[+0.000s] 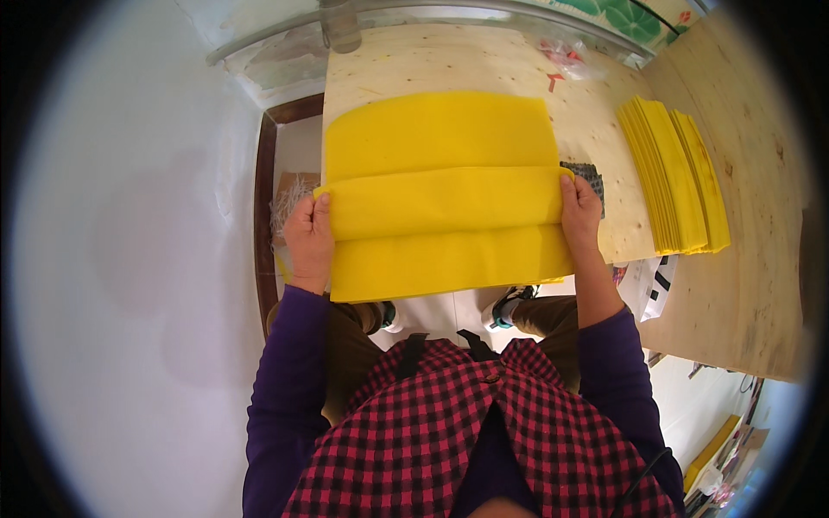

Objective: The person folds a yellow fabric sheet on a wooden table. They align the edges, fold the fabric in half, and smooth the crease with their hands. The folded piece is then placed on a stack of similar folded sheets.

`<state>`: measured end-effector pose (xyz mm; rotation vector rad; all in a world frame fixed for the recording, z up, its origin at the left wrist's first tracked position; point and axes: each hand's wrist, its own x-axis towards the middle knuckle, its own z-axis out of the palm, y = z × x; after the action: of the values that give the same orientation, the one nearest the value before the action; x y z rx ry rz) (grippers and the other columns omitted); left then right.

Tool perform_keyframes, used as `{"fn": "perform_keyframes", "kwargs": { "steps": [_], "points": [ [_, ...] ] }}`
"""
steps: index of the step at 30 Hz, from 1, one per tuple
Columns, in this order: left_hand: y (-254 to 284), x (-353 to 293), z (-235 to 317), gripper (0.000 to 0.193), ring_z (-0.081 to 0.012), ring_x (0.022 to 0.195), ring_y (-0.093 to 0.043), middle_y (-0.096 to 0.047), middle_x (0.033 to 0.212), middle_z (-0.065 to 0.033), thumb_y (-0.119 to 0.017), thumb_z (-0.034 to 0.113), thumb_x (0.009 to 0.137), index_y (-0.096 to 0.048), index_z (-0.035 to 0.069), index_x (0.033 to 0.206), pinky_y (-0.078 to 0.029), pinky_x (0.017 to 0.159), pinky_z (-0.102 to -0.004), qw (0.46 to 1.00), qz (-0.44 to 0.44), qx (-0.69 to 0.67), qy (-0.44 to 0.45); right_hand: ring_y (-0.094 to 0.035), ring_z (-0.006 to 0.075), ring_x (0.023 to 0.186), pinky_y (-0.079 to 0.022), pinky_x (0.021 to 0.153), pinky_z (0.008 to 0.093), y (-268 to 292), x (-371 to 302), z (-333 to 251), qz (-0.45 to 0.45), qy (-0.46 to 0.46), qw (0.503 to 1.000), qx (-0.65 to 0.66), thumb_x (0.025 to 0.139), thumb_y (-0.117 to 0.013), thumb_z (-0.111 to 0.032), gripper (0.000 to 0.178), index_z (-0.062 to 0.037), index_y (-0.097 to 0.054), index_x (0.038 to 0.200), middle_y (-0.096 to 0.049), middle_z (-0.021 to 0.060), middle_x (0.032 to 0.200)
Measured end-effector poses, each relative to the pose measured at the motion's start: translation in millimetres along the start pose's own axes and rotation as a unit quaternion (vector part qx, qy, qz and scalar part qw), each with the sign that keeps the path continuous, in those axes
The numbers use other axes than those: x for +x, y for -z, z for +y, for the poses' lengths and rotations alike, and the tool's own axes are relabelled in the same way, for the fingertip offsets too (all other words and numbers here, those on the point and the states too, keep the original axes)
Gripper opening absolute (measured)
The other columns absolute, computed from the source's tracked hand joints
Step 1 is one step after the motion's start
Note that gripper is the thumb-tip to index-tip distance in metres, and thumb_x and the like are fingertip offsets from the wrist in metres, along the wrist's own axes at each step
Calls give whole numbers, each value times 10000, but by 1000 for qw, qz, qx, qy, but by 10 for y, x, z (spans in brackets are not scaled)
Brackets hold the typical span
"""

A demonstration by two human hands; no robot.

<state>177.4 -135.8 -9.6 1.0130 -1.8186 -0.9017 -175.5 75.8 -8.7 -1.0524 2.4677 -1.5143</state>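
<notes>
- Left hand (309,233) and right hand (582,209) are clamped on a yellow fabric sheet's (440,203) opposite edges
- it's only part-folded, seemingly
- folded yellow pieces (669,177) are already stacked

no readable text; black marks (663,278) on white bag (654,302), too partial to read.

White wall (147,414): broad, soft-edged grey shadows
Yellow fabric sheet (445,198): brightly lit, faint shading along folds
Plywood tabletop (432,60): bright, knots discernible
Grey pipe (268,36): bowed by fisheye distortion
Picture rim: black vignette, blurred, bluish haze lower right
</notes>
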Motion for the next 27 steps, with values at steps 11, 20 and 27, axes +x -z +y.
{"fn": "perform_keyframes", "kwargs": {
  "steps": [11,20,27],
  "points": [
    [-111,9,-187,282,-70,653,-402,-480,701,12,-582,224,974,-546,1,805,-372,571,-251,991,-7,-110,78,-362,97,591,-366,530,271,4,-26,-1,-16,10,1000,-17,967,-588,-224,296,-12,-533,768,-429,33,622],
    [-12,4,-209,270,-85,653,-419,-496,719,-8,-564,219,981,-554,-3,828,-382,587,-245,998,-44,-22,50,-389,72,609,-372,540,257,-12,-15,-19,-20,-13,999,22,955,-607,-218,260,-7,-580,806,-460,-5,634],
    [-76,-25,-222,304,-210,591,-378,-384,665,-129,-593,172,938,-439,0,741,-364,552,-337,1000,-8,17,-2,-407,77,604,-382,546,257,-48,-4,22,-23,-11,1000,10,940,-627,-199,239,-1,-592,810,-487,4,634]
  ]
}}
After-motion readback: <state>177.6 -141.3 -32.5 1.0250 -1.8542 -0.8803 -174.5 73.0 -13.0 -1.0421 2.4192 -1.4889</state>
